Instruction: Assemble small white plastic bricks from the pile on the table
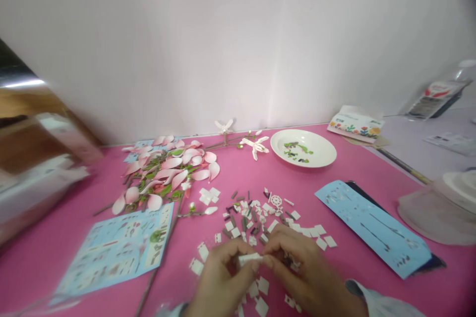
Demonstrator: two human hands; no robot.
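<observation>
Near the bottom centre, my left hand (225, 275) pinches a small white piece (249, 258) between thumb and forefinger. My right hand (297, 267) touches the right end of the same piece, with its thumb and forefinger closed around it. Small loose white, grey and dark pieces (254, 217) are scattered on the pink tabletop (238, 171) just beyond both hands, and more white pieces (262, 286) lie between and below them. Fine details of the held piece are blurred and partly hidden by my fingers.
A pink-petalled flower branch (171, 171) lies at the left above a blue printed sheet (115, 250). White blossoms (256, 146) and a white plate (327, 153) with green bits stand behind. To the right are a blue booklet (372, 228), a translucent container (435, 213) and a bottle (435, 94).
</observation>
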